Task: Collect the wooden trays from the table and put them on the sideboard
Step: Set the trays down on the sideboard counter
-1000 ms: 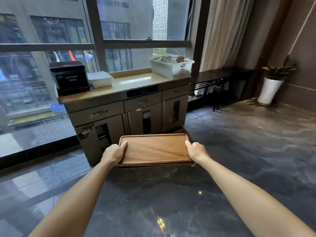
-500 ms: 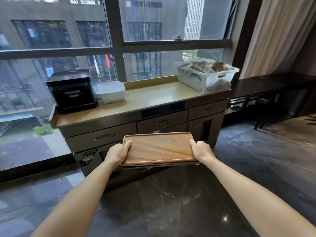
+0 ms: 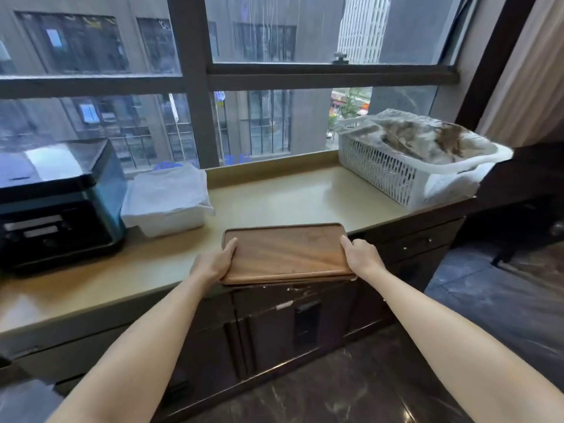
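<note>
I hold a stack of brown wooden trays (image 3: 285, 253) flat in front of me, over the front edge of the sideboard (image 3: 274, 196). Only the top tray's face shows; thin edges of others peek out beneath it. My left hand (image 3: 213, 262) grips the stack's left end, thumb on top. My right hand (image 3: 363, 256) grips the right end the same way. The sideboard has a tan top and dark drawers and doors below. I cannot tell whether the stack touches the top.
On the sideboard stand a black appliance (image 3: 58, 203) at the left, a white lidded box (image 3: 168, 199) beside it, and a white plastic basket (image 3: 418, 160) with wrapped contents at the right. A bare strip of top lies between box and basket. A window runs behind.
I have walked up to the sideboard with the trays held in both hands. The stack, which was over the floor, now hangs over the sideboard's front edge.
</note>
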Tool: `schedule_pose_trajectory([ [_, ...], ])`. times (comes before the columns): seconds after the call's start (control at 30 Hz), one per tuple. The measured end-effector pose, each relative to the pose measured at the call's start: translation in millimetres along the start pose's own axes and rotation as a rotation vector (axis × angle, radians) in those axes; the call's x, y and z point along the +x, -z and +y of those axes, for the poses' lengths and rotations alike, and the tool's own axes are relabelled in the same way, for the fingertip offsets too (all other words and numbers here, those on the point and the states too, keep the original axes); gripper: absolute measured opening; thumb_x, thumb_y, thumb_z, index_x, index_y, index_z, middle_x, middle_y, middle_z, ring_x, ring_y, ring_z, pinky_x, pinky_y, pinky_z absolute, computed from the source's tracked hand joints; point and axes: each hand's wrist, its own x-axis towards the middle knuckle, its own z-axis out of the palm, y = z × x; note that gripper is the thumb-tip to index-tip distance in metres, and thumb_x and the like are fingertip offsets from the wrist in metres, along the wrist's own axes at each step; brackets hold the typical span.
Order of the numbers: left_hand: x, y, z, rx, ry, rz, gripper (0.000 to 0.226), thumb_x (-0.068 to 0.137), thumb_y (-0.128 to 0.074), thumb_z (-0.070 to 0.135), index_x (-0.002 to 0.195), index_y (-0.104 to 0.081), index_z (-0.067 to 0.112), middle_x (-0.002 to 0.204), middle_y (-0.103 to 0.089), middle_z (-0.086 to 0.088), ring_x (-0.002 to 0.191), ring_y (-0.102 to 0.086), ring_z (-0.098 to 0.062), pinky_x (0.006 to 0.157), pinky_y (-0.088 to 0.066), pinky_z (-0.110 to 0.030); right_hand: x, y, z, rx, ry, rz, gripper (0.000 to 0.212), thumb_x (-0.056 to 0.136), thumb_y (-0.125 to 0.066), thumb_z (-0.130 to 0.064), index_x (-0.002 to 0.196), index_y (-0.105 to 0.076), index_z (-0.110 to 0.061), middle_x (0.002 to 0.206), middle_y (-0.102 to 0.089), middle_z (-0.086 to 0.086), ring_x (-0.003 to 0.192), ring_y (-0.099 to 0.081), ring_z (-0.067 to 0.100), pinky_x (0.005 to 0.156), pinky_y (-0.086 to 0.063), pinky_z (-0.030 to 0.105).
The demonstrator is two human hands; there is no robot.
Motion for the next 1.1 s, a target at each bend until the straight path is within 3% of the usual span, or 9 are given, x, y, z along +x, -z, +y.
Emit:
schedule_pose_trajectory([
  [0.13, 78.6, -7.0, 29.7, -0.049, 0.045, 0.017, 0.062, 0.096, -0.031, 0.047, 0.116, -0.059, -0.005, 0.129, -0.057, -0.025, 0.120, -0.052, -0.037, 0.096, -0.040, -0.037, 97.9, -7.0, -24.0, -0.008, 0.036, -0.019, 0.056, 0.099, -0.030, -0.041, 0.110, -0.062, 0.004, 0.118, -0.061, 0.023, 0.101, -0.058, 0.035, 0.072, -0.041, 0.033],
  [0.23, 135.6, -22.6, 43.6, -0.111, 0.093, 0.023, 0.058, 0.098, -0.033, 0.040, 0.116, -0.059, -0.008, 0.126, -0.059, -0.027, 0.117, -0.053, -0.037, 0.092, -0.039, -0.035, 172.0, -18.9, -40.2, -0.026, 0.056, -0.057, 0.056, 0.098, -0.031, -0.042, 0.114, -0.061, 0.002, 0.123, -0.059, 0.023, 0.113, -0.054, 0.036, 0.090, -0.042, 0.037],
  [0.3, 174.9, -32.0, 49.8, -0.123, 0.134, 0.021, 0.058, 0.098, -0.033, 0.041, 0.118, -0.059, -0.007, 0.124, -0.060, -0.025, 0.116, -0.055, -0.037, 0.089, -0.039, -0.034, 222.1, -29.2, -50.7, -0.033, 0.070, -0.090, 0.055, 0.097, -0.032, -0.043, 0.113, -0.061, 0.000, 0.123, -0.059, 0.023, 0.112, -0.056, 0.036, 0.093, -0.043, 0.038],
  [0.47, 267.9, -46.9, 59.4, -0.171, 0.215, 0.069, 0.057, 0.094, -0.032, 0.048, 0.120, -0.058, 0.004, 0.122, -0.063, -0.021, 0.112, -0.057, -0.035, 0.101, -0.043, -0.043, 336.8, -56.0, -79.3, -0.071, 0.135, -0.205, 0.047, 0.096, -0.032, -0.042, 0.089, -0.061, -0.005, 0.102, -0.067, 0.022, 0.072, -0.060, 0.030, 0.078, -0.049, 0.037],
  [0.53, 294.6, -48.5, 66.5, -0.171, 0.241, 0.081, 0.057, 0.095, -0.032, 0.048, 0.118, -0.059, 0.003, 0.121, -0.063, -0.021, 0.111, -0.057, -0.036, 0.100, -0.043, -0.042, 371.6, -64.9, -89.8, -0.092, 0.144, -0.234, 0.044, 0.096, -0.032, -0.041, 0.083, -0.057, -0.006, 0.095, -0.066, 0.020, 0.069, -0.058, 0.029, 0.073, -0.047, 0.036],
  [0.7, 354.4, -49.6, 76.1, -0.123, 0.310, 0.082, 0.063, 0.094, -0.030, 0.050, 0.114, -0.063, 0.000, 0.119, -0.063, -0.021, 0.111, -0.057, -0.036, 0.098, -0.044, -0.039, 436.6, -84.3, -113.1, -0.116, 0.165, -0.282, 0.043, 0.097, -0.031, -0.039, 0.081, -0.054, -0.006, 0.103, -0.065, 0.023, 0.078, -0.054, 0.028, 0.072, -0.039, 0.033],
  [0.8, 390.6, -51.5, 74.6, -0.104, 0.306, 0.081, 0.066, 0.093, -0.027, 0.053, 0.110, -0.065, 0.001, 0.117, -0.065, -0.022, 0.108, -0.059, -0.037, 0.100, -0.045, -0.045, 464.2, -96.3, -122.3, -0.133, 0.171, -0.294, 0.041, 0.097, -0.031, -0.039, 0.082, -0.053, -0.007, 0.108, -0.065, 0.025, 0.089, -0.060, 0.034, 0.078, -0.044, 0.036],
  [0.93, 429.8, -52.8, 86.5, -0.016, 0.302, 0.078, 0.061, 0.097, -0.025, 0.046, 0.118, -0.061, 0.002, 0.125, -0.061, -0.023, 0.117, -0.054, -0.037, 0.099, -0.041, -0.039, 493.7, -110.0, -125.9, -0.131, 0.149, -0.289, 0.043, 0.097, -0.029, -0.038, 0.075, -0.050, -0.008, 0.111, -0.063, 0.026, 0.102, -0.059, 0.037, 0.082, -0.044, 0.038],
  [1.1, 466.2, -62.2, 83.6, 0.058, 0.282, 0.029, 0.062, 0.096, -0.024, 0.047, 0.119, -0.061, 0.002, 0.127, -0.061, -0.022, 0.118, -0.053, -0.037, 0.098, -0.041, -0.038, 522.2, -121.6, -133.1, -0.141, 0.095, -0.293, 0.051, 0.099, -0.027, -0.036, 0.107, -0.059, 0.004, 0.121, -0.059, 0.025, 0.111, -0.054, 0.038, 0.090, -0.042, 0.039],
])
